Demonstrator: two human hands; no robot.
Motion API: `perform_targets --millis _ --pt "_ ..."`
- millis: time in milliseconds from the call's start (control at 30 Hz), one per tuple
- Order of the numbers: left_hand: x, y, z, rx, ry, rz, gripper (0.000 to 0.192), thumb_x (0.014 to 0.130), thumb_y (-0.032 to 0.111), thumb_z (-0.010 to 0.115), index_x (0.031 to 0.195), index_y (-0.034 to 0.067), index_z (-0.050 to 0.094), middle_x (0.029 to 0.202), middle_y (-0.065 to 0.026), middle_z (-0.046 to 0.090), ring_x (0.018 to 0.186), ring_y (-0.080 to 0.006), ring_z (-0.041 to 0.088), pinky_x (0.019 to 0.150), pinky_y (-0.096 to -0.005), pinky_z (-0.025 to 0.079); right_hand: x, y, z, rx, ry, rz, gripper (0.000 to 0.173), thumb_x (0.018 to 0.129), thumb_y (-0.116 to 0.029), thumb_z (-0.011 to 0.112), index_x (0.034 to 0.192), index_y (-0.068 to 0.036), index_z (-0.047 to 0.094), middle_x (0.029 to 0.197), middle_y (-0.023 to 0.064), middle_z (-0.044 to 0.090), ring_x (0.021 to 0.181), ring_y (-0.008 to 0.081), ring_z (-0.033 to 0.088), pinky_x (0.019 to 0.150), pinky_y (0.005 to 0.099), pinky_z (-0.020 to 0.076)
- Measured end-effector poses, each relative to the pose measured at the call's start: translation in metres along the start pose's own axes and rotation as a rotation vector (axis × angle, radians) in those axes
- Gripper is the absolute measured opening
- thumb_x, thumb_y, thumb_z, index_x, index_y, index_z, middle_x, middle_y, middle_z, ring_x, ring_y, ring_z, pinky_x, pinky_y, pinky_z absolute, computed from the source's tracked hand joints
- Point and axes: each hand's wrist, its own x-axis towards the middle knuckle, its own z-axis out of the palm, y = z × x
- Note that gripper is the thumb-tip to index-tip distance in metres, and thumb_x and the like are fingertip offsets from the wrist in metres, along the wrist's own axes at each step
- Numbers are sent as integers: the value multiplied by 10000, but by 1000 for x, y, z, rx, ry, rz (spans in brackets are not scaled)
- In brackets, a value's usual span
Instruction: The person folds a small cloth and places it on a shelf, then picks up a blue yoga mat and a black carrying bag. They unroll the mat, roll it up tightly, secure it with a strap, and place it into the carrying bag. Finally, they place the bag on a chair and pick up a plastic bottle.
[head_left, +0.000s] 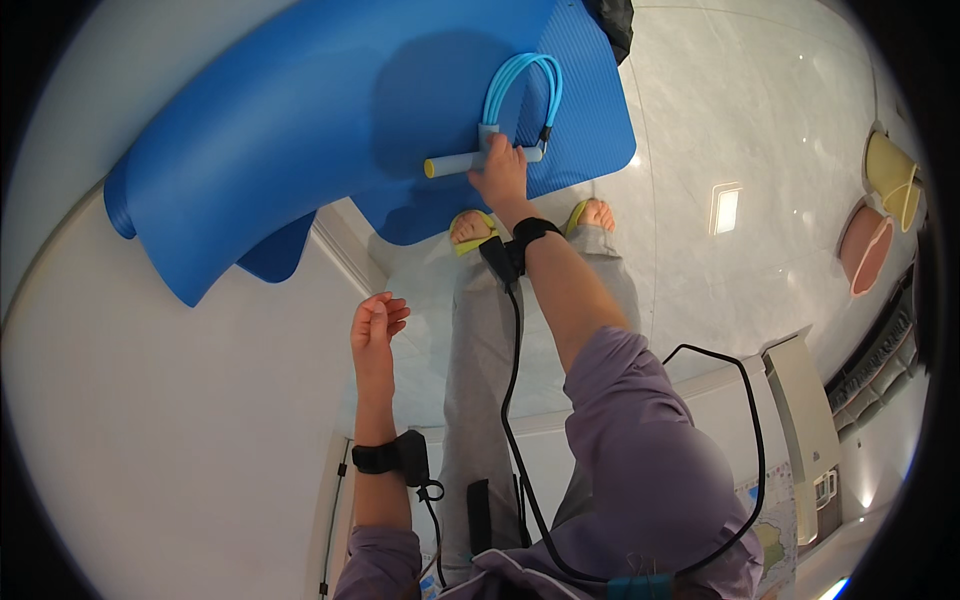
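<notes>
My right hand (501, 180) is closed around the pale grey handles of a skipping rope (489, 86). One handle (450, 164) lies crosswise with a yellow end cap pointing left, and the other points away from me. The light-blue cord loops beyond the fingers. Beneath the rope spreads a large blue exercise mat (300, 142), ribbed at its right end and curling up along the wall to the left. Lower left, my left hand (379, 322) hangs in the air with loosely bent fingers, holding nothing, apart from the mat.
A black bag-like thing (613, 26) sits by the mat's far right corner. On the tiled floor (705, 135), a yellow bin (891, 176) and a pink bin (866, 247) stand at the right. A white wall (225, 390) rises on the left. Black cables (512, 375) run from both wrist straps.
</notes>
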Motion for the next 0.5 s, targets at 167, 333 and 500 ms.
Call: perform_targets --millis 167,333,500 --pt "0 8 7 -4 -53 34 296 971 322 464 1084 67 565 967 -46 620 900 -136 591 809 -263 456 -14 0 -21 -139 -217 1 576 700 -205 686 1161 -25 390 1097 178 544 1043 364 521 946 446 391" --pt "-23 23 17 -16 -124 86 286 973 306 463 1079 61 565 962 -42 622 894 -130 590 794 -250 451 -55 -5 -80 164 -210 -4 565 699 -284 639 1162 -58 409 1021 180 565 993 363 545 850 440 458" --pt "-70 63 32 21 -218 103 260 976 264 455 1083 53 563 943 -39 628 876 -121 593 785 -254 454 -120 -21 -216 383 -194 -209 523 695 -180 657 1168 -64 466 1033 164 574 1013 354 540 826 433 454"
